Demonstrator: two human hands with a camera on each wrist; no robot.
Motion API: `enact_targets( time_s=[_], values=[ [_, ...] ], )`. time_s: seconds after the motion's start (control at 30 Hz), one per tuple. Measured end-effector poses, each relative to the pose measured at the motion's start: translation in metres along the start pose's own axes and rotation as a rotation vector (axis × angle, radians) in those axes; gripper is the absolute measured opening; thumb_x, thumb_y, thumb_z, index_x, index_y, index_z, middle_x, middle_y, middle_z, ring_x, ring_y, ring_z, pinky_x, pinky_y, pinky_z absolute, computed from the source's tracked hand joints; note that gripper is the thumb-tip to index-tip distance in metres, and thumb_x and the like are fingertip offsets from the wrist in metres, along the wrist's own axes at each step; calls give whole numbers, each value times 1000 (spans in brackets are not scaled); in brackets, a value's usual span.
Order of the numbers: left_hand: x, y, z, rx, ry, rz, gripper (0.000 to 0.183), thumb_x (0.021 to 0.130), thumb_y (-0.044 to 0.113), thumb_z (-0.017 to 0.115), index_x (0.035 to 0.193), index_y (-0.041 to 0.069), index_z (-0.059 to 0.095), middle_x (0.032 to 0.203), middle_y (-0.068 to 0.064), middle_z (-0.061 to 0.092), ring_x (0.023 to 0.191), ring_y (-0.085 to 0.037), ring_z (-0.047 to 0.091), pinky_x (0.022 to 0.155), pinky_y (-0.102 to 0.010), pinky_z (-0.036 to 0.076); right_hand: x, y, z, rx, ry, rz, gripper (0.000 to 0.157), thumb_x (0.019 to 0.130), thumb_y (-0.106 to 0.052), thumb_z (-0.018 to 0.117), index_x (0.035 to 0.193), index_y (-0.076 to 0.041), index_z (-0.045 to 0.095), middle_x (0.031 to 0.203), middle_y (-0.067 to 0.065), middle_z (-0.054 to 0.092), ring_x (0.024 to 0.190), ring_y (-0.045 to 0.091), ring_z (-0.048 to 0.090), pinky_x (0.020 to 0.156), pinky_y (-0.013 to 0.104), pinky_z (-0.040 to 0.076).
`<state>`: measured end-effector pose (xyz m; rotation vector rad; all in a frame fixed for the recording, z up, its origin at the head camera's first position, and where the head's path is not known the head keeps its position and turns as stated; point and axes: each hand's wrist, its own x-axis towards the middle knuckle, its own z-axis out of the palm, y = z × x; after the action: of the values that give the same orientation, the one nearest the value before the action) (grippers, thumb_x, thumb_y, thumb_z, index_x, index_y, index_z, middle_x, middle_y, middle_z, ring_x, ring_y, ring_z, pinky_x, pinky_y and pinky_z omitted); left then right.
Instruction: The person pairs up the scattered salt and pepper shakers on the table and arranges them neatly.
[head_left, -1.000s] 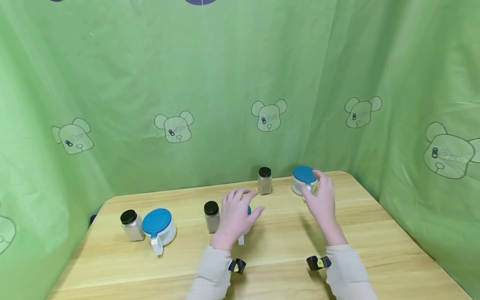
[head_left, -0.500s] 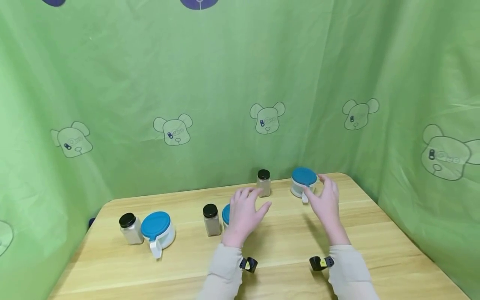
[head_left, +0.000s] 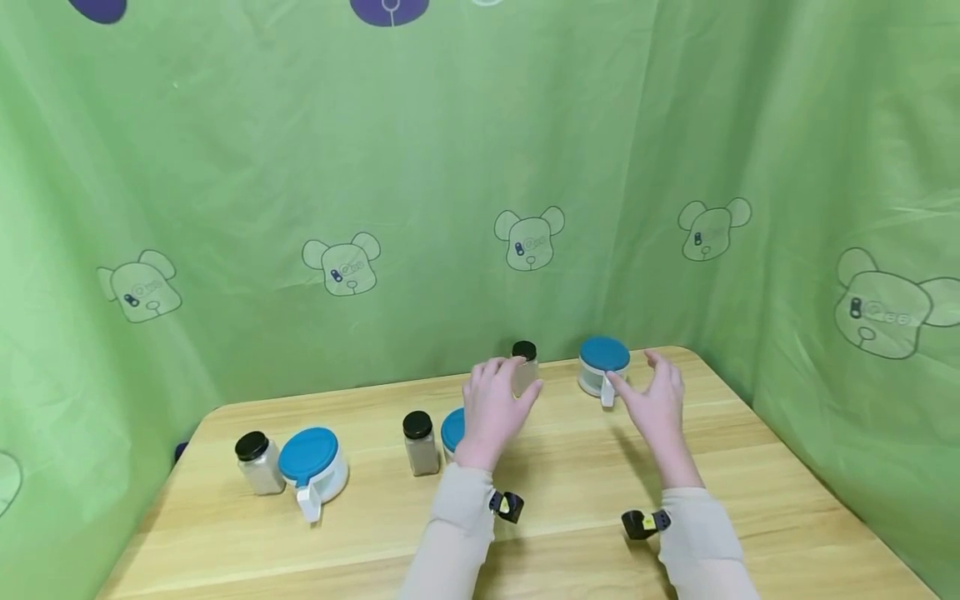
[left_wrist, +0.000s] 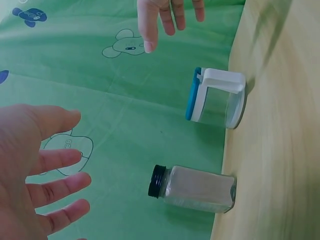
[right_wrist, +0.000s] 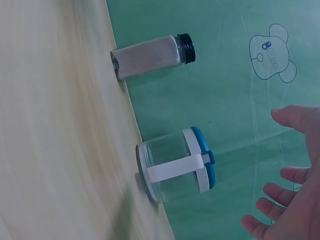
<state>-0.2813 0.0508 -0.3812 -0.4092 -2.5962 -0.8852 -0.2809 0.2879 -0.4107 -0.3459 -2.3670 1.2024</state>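
My left hand (head_left: pixel 495 412) hovers above the table, fingers spread and holding nothing. In the head view it partly covers a black-capped spice jar (head_left: pixel 525 350) and a blue-lidded pot (head_left: pixel 453 429). The left wrist view shows that jar (left_wrist: pixel 200 190) upright, with a gap to my fingers. My right hand (head_left: pixel 656 404) is also raised, thumb and fingers apart, nothing in it. Just left of it stands another blue-lidded pot (head_left: pixel 604 354) with a white handle. In the right wrist view this clear pot (right_wrist: pixel 170 167) stands apart from the hand.
Another black-capped jar (head_left: pixel 421 446) stands left of my left hand. Farther left, a jar (head_left: pixel 262 471) and a blue-lidded pot (head_left: pixel 311 458) stand side by side. A green curtain (head_left: pixel 420 317) hangs behind the wooden table (head_left: pixel 360 550).
My left hand has moved right and slightly forward, in front of the back jar, uncovering part of the middle pot. My right hand has shifted slightly right, away from the right pot.
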Motion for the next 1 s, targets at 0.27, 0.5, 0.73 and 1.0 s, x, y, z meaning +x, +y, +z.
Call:
enact_targets(
  time_s=[0.27,0.5,0.73,1.0],
  values=[
    [19,-1,1,5,-48,-54,55,90,52,62,135,22,57,134,-5,60,121,-28,51,98,-46,41,0,2,2,-18,-33,17,83,88,-36,70,150,0,27,148,29,31,137,47,27,110,62,28],
    [34,0,2,14,-59,-81,59,88,55,63,136,22,56,135,-5,60,122,-29,51,98,-48,42,1,5,10,-35,-70,49,87,88,-38,70,151,-1,23,153,30,23,141,49,21,112,65,23],
    [45,-1,9,-13,-67,-132,59,88,53,65,136,21,56,136,-5,59,123,-29,51,100,-49,41,9,8,22,-43,-82,78,92,87,-40,70,153,-2,19,155,30,17,142,50,16,111,69,20],
    [61,-3,12,-47,-64,-181,63,86,55,66,138,21,53,138,-6,57,125,-29,50,102,-50,41,29,18,37,-7,-64,101,98,85,-46,71,154,-4,15,155,28,17,143,47,16,112,65,25]
  ],
)
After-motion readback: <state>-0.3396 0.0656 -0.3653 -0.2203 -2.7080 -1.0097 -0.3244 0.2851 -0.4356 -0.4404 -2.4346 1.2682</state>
